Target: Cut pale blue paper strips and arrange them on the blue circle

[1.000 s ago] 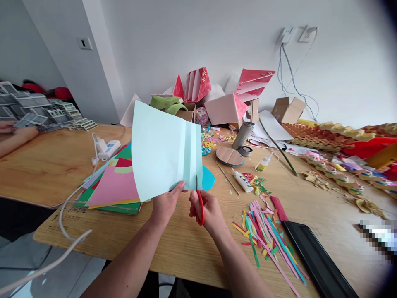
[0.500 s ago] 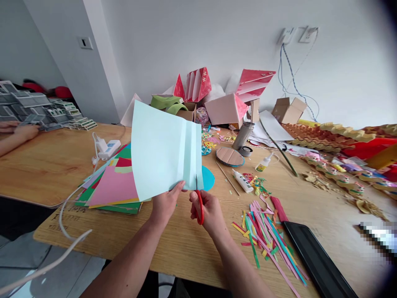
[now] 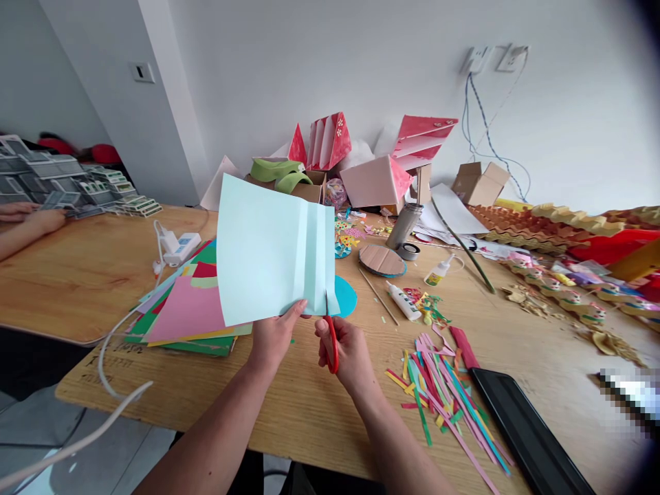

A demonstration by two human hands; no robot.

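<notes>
A pale blue sheet of paper (image 3: 262, 254), with fold creases near its right side, stands raised over the table. My left hand (image 3: 276, 337) pinches its bottom edge, thumb in front. Red-handled scissors (image 3: 333, 350) are in my right hand (image 3: 348, 350), and their blades are at the sheet's lower right, with a narrow strip to the right of them. Behind that corner lies a bright blue paper disc (image 3: 344, 297), partly hidden by the sheet.
Coloured paper stack (image 3: 190, 309) and power strip (image 3: 183, 247) at left. Paper strips (image 3: 448, 392), a black tray (image 3: 526, 426), glue bottle (image 3: 405, 301), stick (image 3: 379, 297) and cardboard disc (image 3: 382, 260) at right. Another person's hands (image 3: 44, 220) hold grey pieces, far left.
The sheet's left side has dipped slightly, and its lower right strip bends a little away from the blades. Both hands stay nearly in place.
</notes>
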